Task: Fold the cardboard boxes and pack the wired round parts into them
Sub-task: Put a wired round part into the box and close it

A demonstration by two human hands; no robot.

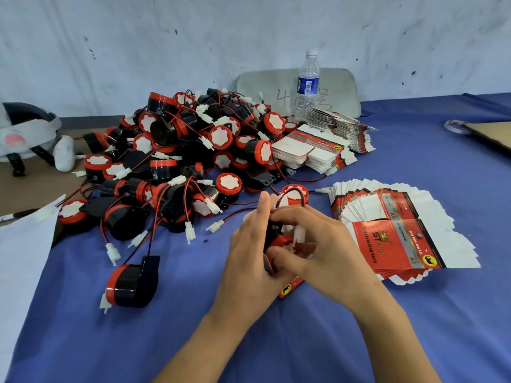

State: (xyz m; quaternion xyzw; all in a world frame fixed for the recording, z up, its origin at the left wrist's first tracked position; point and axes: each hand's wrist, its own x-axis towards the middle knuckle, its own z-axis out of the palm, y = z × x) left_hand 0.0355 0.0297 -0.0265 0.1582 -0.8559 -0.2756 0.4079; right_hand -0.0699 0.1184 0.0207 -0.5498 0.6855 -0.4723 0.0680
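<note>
Just below the middle of the frame, one wired round part [279, 241], with a black body and red rim, sits between both hands, its red-and-black wire looping above the fingers. A red cardboard box [290, 288] peeks out beneath it, and the part seems to be going into it, though the fingers hide how far in it is. The left hand [246, 250] wraps curled fingers round the box with its thumb raised. The right hand [320, 244] pinches the part from the other side with bent fingers.

By my reading the work is barely begun. No finished box shows, and a big pile of parts [179, 161] fills the centre left, with one stray part [132, 283] at lower left. Fanned flat boxes [401, 236] lie at right, and more stacks [312, 152] above centre, beside a water bottle [308, 81], all on the blue cloth [276, 349].
</note>
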